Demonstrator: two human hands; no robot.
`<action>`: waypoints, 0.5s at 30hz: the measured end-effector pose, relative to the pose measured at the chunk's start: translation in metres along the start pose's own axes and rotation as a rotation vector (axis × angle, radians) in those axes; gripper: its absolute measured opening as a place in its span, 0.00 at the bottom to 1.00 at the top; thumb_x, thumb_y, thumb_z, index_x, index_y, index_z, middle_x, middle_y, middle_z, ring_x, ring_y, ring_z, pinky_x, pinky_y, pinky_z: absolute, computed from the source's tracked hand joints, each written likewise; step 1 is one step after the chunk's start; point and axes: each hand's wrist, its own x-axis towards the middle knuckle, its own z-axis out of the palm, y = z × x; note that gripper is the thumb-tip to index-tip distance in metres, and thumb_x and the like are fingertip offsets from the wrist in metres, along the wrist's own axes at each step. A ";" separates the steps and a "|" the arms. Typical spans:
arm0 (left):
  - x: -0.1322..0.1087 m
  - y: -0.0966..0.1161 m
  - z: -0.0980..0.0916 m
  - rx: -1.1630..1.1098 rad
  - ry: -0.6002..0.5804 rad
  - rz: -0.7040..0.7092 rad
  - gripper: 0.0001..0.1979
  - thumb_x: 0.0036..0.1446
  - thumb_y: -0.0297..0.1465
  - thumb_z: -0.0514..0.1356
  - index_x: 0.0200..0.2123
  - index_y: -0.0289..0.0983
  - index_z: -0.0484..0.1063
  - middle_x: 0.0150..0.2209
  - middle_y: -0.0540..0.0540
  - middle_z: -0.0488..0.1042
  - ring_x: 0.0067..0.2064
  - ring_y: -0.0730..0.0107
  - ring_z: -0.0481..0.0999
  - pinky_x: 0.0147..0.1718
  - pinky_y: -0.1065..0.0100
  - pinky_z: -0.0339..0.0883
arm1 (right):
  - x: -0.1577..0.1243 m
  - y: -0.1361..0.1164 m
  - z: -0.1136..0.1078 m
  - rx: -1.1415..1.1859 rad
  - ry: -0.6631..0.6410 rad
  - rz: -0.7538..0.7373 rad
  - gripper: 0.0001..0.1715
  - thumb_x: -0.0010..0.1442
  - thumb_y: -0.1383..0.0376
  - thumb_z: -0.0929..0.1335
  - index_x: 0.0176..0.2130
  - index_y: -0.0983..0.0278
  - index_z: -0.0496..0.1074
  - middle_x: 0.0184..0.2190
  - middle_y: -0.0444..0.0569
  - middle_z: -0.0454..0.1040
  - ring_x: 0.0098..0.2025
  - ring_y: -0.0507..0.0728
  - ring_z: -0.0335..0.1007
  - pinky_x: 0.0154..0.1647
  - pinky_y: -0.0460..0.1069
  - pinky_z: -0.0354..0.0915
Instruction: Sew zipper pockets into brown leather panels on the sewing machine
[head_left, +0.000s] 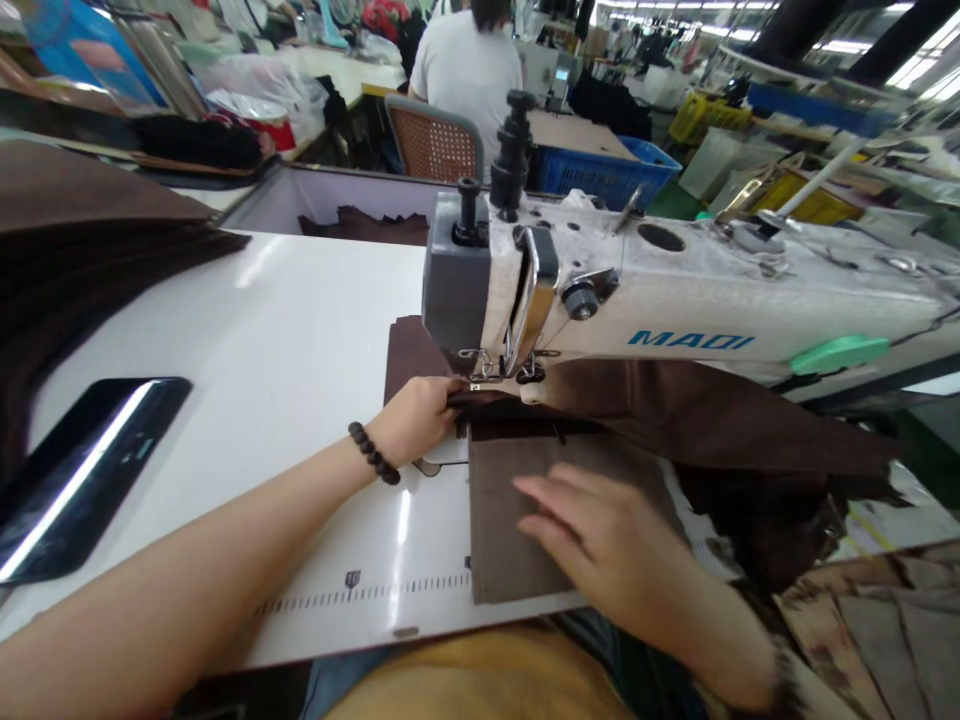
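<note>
My left hand (420,415), with a dark bead bracelet on its wrist, pinches the folded edge of dark brown fabric (637,395) just left of the presser foot. That fabric runs under the head of the sewing machine (690,300) and trails off to the right. Above a flat grey-brown panel (510,540) at the table's front is my right hand (607,530), blurred, with thumb and fingers apart and nothing between them. Whether it touches the panel I cannot tell. Another brown piece (409,350) lies behind my left hand.
A black phone (90,470) lies on the white table (315,330) at left, near a stack of dark brown pieces (90,230). Behind the machine are a blue crate (600,175), a chair (439,140) and a person in white (465,70). Patterned cloth (885,620) sits at lower right.
</note>
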 end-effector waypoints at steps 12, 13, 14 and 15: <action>0.001 0.000 -0.001 -0.106 -0.019 0.078 0.12 0.54 0.30 0.57 0.43 0.34 0.71 0.38 0.45 0.75 0.40 0.64 0.74 0.40 0.68 0.66 | 0.046 -0.001 0.028 0.106 -0.129 0.182 0.35 0.53 0.61 0.68 0.57 0.69 0.57 0.50 0.59 0.67 0.52 0.62 0.63 0.51 0.54 0.60; 0.000 0.001 0.000 -0.087 -0.009 0.088 0.14 0.50 0.31 0.61 0.42 0.33 0.71 0.37 0.45 0.75 0.39 0.64 0.74 0.39 0.68 0.67 | 0.046 0.000 0.029 0.119 -0.115 0.178 0.34 0.53 0.61 0.68 0.56 0.68 0.58 0.49 0.58 0.68 0.51 0.62 0.65 0.50 0.54 0.61; -0.001 0.003 0.001 -0.058 0.008 0.105 0.17 0.46 0.31 0.64 0.41 0.32 0.71 0.37 0.44 0.74 0.38 0.63 0.74 0.38 0.68 0.68 | 0.046 0.001 0.030 0.129 -0.107 0.177 0.33 0.53 0.62 0.68 0.56 0.67 0.59 0.47 0.56 0.70 0.49 0.61 0.66 0.49 0.54 0.62; -0.001 0.005 0.004 -0.020 0.028 0.127 0.19 0.43 0.30 0.66 0.40 0.31 0.71 0.37 0.43 0.73 0.38 0.63 0.74 0.38 0.68 0.68 | 0.045 0.001 0.031 0.135 -0.101 0.177 0.33 0.52 0.62 0.69 0.55 0.66 0.59 0.45 0.56 0.71 0.47 0.61 0.67 0.48 0.54 0.62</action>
